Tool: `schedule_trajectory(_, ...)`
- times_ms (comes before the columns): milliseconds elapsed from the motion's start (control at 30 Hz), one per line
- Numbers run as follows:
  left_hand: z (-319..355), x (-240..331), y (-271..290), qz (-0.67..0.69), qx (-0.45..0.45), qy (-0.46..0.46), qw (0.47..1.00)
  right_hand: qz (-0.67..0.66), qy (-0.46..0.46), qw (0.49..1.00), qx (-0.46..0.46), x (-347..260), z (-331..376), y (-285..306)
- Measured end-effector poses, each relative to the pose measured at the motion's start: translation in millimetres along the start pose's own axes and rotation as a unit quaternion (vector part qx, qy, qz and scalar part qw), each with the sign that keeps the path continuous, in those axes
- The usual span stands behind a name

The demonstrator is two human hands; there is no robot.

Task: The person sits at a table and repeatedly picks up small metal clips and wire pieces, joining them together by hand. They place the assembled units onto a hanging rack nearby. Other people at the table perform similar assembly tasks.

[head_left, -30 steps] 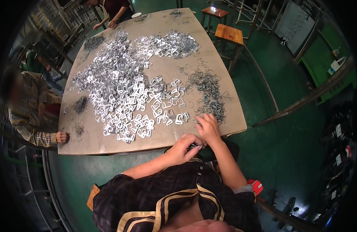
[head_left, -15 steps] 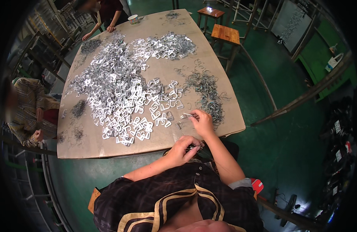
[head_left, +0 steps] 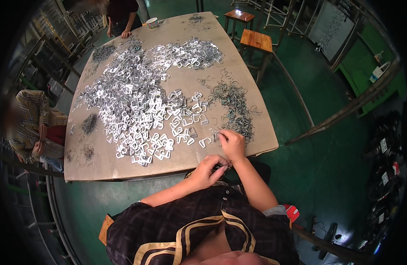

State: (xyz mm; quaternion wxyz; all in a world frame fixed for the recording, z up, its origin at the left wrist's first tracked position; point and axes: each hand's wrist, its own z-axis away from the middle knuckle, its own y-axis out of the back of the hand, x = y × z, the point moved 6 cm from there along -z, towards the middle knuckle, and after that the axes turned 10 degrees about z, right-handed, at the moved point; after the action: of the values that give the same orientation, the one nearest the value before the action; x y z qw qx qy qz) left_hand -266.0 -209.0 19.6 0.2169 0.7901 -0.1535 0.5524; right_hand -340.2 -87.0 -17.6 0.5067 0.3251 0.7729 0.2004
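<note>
My right hand (head_left: 233, 145) is over the near right part of the table, thumb and fingers pinched at a small bent metal hook (head_left: 214, 131). A second flat silver hook (head_left: 205, 142) lies just left of those fingertips. Closer to my body, at the table's near edge, my left hand (head_left: 209, 171) is curled closed; what it holds is hidden by the fingers. A large heap of silver bent metal hooks (head_left: 139, 106) spreads across the middle of the table. Beyond my right hand lies a tangled pile of thin dark wire pieces (head_left: 235, 106).
The brown-covered table (head_left: 185, 161) also carries smaller wire piles (head_left: 89, 123) on its left. A person (head_left: 35, 126) sits at the left, another (head_left: 121, 17) stands at the far end near a paper cup (head_left: 152, 23). Wooden stools (head_left: 256, 40) stand beyond the right edge.
My right hand has drawn slightly nearer my body, its fingers lower over the table. My left hand stays almost in place. The far person's arm has pulled back from the table's left corner.
</note>
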Motion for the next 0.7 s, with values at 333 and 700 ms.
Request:
schedule_trajectory(333,0.5,-4.5,5.8,0.048,0.055,0.043,0.996,-0.360,-0.206,0.908,-0.062,9.0,18.5,22.0)
schedule_trajectory(700,-7.2,-4.9,-3.8,-0.078,0.047,0.000,0.996,-0.191,-0.118,0.974,-0.002,-30.0,51.2,79.3)
